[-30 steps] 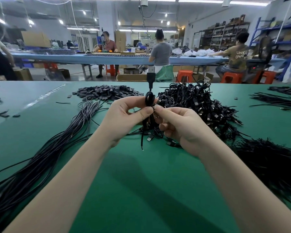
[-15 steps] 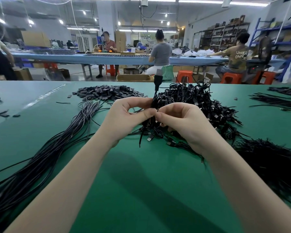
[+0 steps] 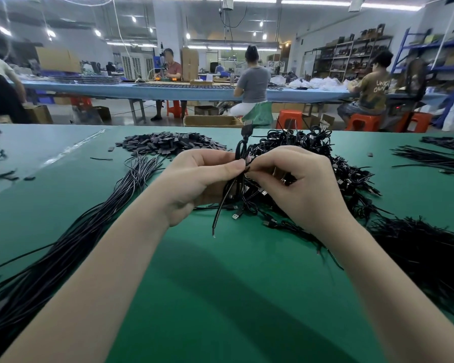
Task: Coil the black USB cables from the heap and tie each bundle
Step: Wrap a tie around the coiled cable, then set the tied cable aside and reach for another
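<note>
Because the coiled cable (image 3: 240,163) is thin, light and springy, we judge that it wants to unwind the moment the pinch loosens, so the place to take it is at the waist of the bundle, where the turns cross. That is where we have it: our left hand (image 3: 197,179) pinches the coil between thumb and forefinger, and our right hand (image 3: 294,179), pressed up against it, has its fingertips nipped on the same spot, seemingly working a tie around it, though the tie itself is too small to make out. The bundle is held above the green desk (image 3: 220,297), at twelve o'clock from our wrists, with its USB plug (image 3: 247,131) standing up and loose ends hanging down. The jacket looks smooth and probably a little slippery; the plug is the only stiff part. The heap of finished bundles (image 3: 312,153) lies at one o'clock behind our hands, the straight uncoiled cables (image 3: 71,244) fan out at nine o'clock, and a pile of black ties (image 3: 430,252) sits at three o'clock.
</note>
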Demonstrator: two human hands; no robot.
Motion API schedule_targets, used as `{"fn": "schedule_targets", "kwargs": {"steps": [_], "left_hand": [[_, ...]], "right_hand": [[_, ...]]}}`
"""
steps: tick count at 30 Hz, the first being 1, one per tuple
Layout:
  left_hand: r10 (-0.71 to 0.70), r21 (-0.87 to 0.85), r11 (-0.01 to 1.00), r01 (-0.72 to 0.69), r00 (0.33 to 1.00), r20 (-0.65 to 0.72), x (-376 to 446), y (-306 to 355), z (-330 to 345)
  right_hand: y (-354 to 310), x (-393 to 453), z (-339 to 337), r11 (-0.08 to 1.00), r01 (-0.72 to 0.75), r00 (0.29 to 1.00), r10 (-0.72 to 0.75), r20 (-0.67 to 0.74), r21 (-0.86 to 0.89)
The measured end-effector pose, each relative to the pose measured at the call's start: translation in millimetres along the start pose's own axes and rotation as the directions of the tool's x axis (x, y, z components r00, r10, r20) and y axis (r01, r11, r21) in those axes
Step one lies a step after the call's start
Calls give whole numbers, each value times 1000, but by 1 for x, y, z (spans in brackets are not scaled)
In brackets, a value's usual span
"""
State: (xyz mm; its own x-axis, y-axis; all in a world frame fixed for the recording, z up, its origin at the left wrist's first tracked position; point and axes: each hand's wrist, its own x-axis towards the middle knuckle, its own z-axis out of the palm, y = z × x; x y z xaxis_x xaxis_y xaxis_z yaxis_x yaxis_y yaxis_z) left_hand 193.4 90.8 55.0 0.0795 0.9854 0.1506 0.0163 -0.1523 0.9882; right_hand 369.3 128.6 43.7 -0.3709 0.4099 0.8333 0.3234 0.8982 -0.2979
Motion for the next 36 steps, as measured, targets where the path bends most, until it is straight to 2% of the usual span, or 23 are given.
{"fn": "schedule_targets", "kwargs": {"steps": [2, 5, 7, 9, 10, 11, 12, 13, 14, 16, 17, 20, 23, 25, 30, 33, 36], "left_hand": [[-100, -75, 992, 102, 995, 29, 0, 1, -1], [-253, -236, 929, 284, 955, 155, 0, 3, -5], [-240, -253, 926, 279, 955, 175, 1, 2, -5], [-141, -189, 970, 155, 986, 88, 3, -1, -5], [-64, -156, 985, 67, 998, 21, 4, -3, -4], [15, -131, 991, -20, 999, -43, 5, -4, -5], [87, -107, 989, -97, 992, -95, 6, -5, -5], [151, -77, 984, -161, 980, -129, 6, -5, -5], [205, -36, 977, -212, 968, -145, 7, -5, -5], [301, 81, 953, -292, 943, -140, 6, -7, -5], [335, 145, 938, -316, 933, -130, 6, -8, -4], [355, 244, 916, -317, 926, -129, 5, -8, -3], [358, 214, 921, -326, 925, -131, 4, -7, -2], [377, 236, 910, -340, 917, -131, 4, -6, -1], [385, 266, 902, -339, 912, -143, 2, -5, -1], [416, 314, 880, -356, 898, -147, 2, -4, 0], [402, 288, 893, -346, 901, -163, 2, -4, -1]], "right_hand": [[0, -1, 0, 981, 157, 987, -159, -10, -117], [3, -3, 0, 821, 434, 890, -455, 35, -371], [5, -4, 2, 783, 462, 867, -497, 28, -417], [4, -5, 5, 888, 314, 936, -349, -51, -335], [2, -4, 6, 960, 154, 977, -184, -111, -235], [-1, -3, 6, 994, -42, 989, 26, -147, -103], [-2, -2, 6, 970, -240, 963, 244, -115, 51], [-4, 0, 6, 883, -414, 903, 429, -20, 222], [-5, 1, 6, 751, -544, 830, 547, 110, 374], [-5, -1, 9, 507, -676, 718, 617, 323, 534], [-5, -2, 10, 430, -699, 688, 623, 372, 571], [-6, -3, 12, 310, -692, 662, 632, 402, 652], [-6, -2, 11, 250, -672, 660, 629, 410, 697], [-5, -3, 11, 300, -660, 686, 615, 389, 689], [-5, -3, 9, 529, -621, 759, 589, 277, 578], [-6, -4, 12, 760, -512, 849, 518, 104, 400], [-7, -2, 11, 860, -418, 905, 422, 54, 293]]}}
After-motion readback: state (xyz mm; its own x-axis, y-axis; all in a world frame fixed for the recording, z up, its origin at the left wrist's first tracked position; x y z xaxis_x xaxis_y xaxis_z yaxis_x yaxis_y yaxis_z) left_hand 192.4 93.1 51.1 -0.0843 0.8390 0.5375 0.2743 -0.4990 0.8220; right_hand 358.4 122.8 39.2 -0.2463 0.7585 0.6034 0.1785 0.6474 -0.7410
